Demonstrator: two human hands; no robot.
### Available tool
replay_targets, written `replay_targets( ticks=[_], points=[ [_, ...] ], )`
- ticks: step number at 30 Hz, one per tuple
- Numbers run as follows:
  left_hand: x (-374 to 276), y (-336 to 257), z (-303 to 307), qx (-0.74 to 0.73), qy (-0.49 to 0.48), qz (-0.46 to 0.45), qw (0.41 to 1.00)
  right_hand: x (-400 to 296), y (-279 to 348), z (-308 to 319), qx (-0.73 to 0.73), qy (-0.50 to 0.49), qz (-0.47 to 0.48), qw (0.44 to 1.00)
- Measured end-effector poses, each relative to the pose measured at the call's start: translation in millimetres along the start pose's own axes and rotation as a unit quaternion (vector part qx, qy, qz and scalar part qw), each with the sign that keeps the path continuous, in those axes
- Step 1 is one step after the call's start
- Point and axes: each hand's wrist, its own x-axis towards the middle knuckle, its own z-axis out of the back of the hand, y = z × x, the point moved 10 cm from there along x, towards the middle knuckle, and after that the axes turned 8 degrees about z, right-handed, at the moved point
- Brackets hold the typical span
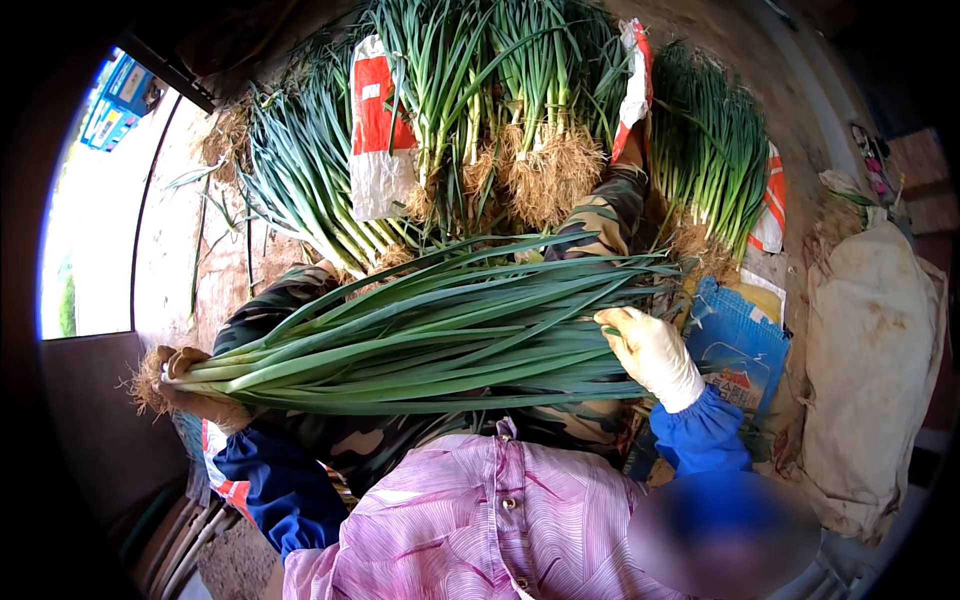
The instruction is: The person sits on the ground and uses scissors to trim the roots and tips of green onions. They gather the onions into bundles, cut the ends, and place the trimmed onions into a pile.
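Note:
A bunch of long green onions (420, 337) lies across my lap, its roots to the left and its leaf tips to the right. My left hand (199, 386), in a soiled glove, is closed around the white stems just beside the roots. At the tip end is my right hand (649, 352), in a pale glove, its fingers bent at the leaves; whether a leaf is pinched between them cannot be told. Beyond my knees stand more green onions with tangled roots (555, 176), between red and white printed sacks (382, 135).
Further green onions lean at the left (300, 172) and right (712, 157). A blue printed bag (735, 352) lies beside my right hand, and a stained pale sack (862, 360) is at the far right. Blue crates (120, 97) stand at upper left. Pipes (184, 547) lie at lower left.

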Motion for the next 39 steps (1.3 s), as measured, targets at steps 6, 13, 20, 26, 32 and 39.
replay_targets(
  ticks=[6,13,20,26,32,39],
  points=[
    [-5.8,8.5,-33.1,-0.095,0.024,0.028,0.995,5.0,2.4,-3.6,-0.065,-0.043,-0.020,0.997],
    [-6.5,15.3,-25.4,-0.153,0.013,0.063,0.986,24.3,18.5,-17.3,-0.140,-0.005,0.060,0.988],
    [-3.7,4.2,-13.7,-0.121,0.055,0.036,0.990,30.9,23.0,-8.7,-0.031,-0.015,0.079,0.996],
    [-6.4,7.3,-17.1,-0.112,0.010,0.016,0.994,29.8,16.5,2.4,0.057,0.004,0.016,0.998],
    [-3.6,2.7,-7.0,-0.066,0.041,0.022,0.997,11.7,17.5,-1.8,0.122,0.007,0.031,0.992],
    [-4.6,8.1,-18.1,-0.092,0.020,0.038,0.995,20.5,5.2,4.9,0.042,-0.161,-0.045,0.985]
  ],
)
